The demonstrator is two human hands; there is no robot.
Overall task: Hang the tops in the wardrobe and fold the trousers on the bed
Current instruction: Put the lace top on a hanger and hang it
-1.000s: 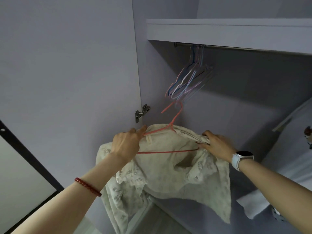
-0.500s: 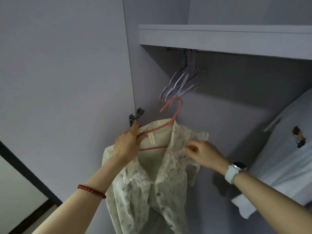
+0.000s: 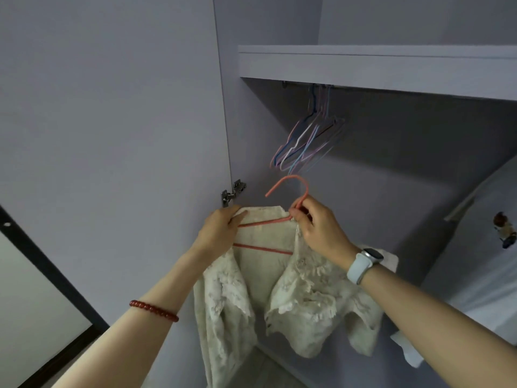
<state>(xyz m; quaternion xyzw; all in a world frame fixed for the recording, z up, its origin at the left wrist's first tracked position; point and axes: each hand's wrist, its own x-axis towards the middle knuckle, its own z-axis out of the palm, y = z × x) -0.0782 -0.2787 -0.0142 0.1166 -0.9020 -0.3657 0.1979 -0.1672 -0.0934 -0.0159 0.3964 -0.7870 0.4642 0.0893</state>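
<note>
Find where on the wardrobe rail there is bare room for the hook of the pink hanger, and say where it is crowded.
Crowded: the rail's left end, where empty hangers bunch together. Free: the stretch right of that bunch, under the shelf. The pink hanger, carrying the cream top, sits below the bunch.

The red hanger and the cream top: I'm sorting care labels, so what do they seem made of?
The red hanger looks like thin wire with a matte, probably plastic or rubber, coating: slim, evenly coloured, no metal shine. The cream top looks like light lace or embroidered fabric: raised floral texture, scalloped edges, soft drape. The fibre cannot be told.
</note>
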